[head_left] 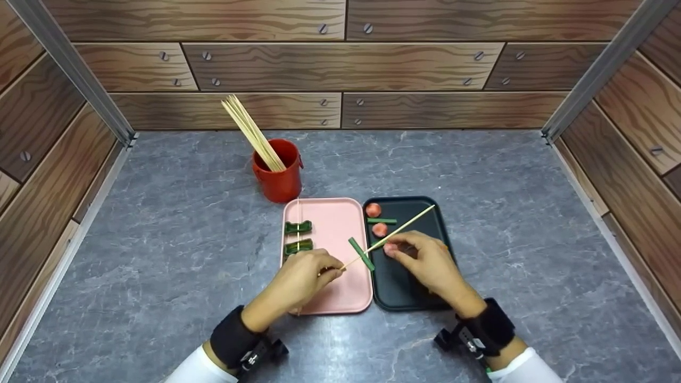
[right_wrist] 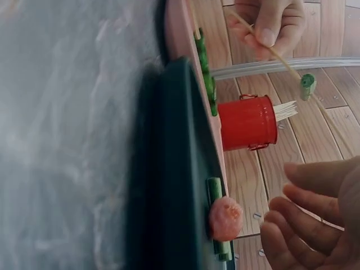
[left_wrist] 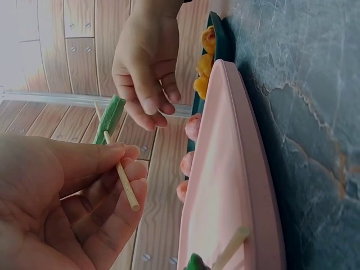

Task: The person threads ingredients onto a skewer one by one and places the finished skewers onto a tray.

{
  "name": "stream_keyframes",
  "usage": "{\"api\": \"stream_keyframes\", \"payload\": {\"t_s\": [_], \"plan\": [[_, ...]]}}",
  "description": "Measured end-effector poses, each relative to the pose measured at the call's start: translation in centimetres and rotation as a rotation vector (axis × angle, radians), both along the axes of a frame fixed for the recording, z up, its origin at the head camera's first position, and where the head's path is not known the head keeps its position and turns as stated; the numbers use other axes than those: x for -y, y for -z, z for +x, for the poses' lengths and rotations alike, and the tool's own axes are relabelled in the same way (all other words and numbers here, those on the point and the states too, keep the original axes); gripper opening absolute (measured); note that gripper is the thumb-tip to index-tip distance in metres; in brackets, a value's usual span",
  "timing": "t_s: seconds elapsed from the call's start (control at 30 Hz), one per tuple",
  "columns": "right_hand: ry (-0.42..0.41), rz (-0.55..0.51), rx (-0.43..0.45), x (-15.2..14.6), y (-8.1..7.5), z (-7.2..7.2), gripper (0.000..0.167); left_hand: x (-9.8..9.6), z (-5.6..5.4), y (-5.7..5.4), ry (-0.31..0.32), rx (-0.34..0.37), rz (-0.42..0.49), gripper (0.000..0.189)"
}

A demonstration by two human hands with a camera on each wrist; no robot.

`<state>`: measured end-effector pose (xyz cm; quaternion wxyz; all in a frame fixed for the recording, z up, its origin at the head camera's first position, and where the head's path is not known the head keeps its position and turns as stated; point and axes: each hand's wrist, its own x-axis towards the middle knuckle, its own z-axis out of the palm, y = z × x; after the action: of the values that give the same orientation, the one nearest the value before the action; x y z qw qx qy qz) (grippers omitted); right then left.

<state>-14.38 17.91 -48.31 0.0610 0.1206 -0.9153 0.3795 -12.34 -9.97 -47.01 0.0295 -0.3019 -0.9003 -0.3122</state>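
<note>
My left hand (head_left: 306, 276) pinches a thin bamboo skewer (head_left: 409, 222) near its blunt end, above the pink tray (head_left: 340, 307). Threaded on the skewer is a short green stalk piece (head_left: 362, 254), set crosswise. My right hand (head_left: 431, 263) hovers over the dark tray (head_left: 393, 303), fingers loosely bent around nothing, as the right wrist view shows. Near its fingertips lies a pink ball (head_left: 391, 248); two more pink balls (head_left: 380, 230) sit farther back in that tray, with a green stalk piece (head_left: 382, 220) between them.
Another skewer with folded green pieces (head_left: 298, 227) lies along the pink tray's left side. Behind the trays stands a red bucket (head_left: 280, 183) holding many skewers (head_left: 250, 127). Orange-yellow pieces (left_wrist: 204, 64) lie in the dark tray. Wood-patterned walls enclose the grey table.
</note>
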Motion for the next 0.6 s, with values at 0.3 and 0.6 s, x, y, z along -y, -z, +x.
{"api": "stream_keyframes", "payload": {"t_s": [0.3,0.6], "plan": [[-0.035,0.235,-0.135,-0.2,1.1,0.0,0.03,0.0,0.0,0.0,-0.001,0.003,-0.005,0.01],[-0.071,0.283,-0.137,-0.3,1.4,-0.1,0.032,0.0,0.0,0.1,0.003,-0.002,-0.002,0.009]]}}
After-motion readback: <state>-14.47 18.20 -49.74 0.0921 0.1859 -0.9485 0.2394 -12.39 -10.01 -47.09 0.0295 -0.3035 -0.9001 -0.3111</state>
